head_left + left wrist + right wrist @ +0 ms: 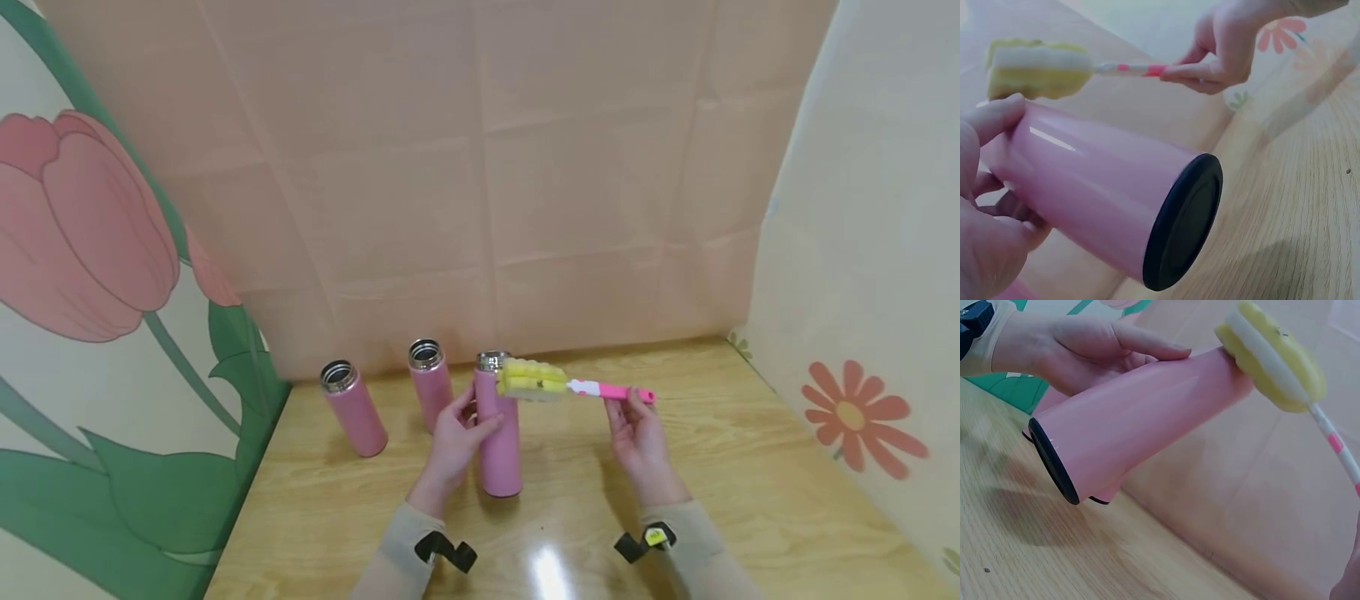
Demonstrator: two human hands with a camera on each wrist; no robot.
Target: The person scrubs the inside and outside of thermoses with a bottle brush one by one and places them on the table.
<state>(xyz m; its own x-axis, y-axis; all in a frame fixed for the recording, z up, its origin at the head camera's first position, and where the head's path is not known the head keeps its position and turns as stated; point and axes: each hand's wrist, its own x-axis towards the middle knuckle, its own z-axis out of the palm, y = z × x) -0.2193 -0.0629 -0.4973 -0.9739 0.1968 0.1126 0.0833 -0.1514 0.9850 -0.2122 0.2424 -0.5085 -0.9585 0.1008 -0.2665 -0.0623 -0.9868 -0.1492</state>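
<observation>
My left hand (457, 440) grips a pink thermos bottle (500, 450) around its upper body, thumb across the front. The bottle is raised off the table, its black base (1185, 222) showing in the left wrist view. In my right hand (636, 437) is a bottle brush (611, 391), its pink and white handle pinched near the end between thumb and fingers. The yellow and white sponge head (1272, 359) points left and overlaps the bottle's upper part, just below the steel rim (492, 360) in the head view.
Two more pink bottles stand without lids to the left: one bottle (358, 417) farther out, another bottle (430, 387) behind my left hand. The wooden table (315, 533) meets a pinkish sheet (390, 208) at the back. Walls with flower pictures flank it on both sides.
</observation>
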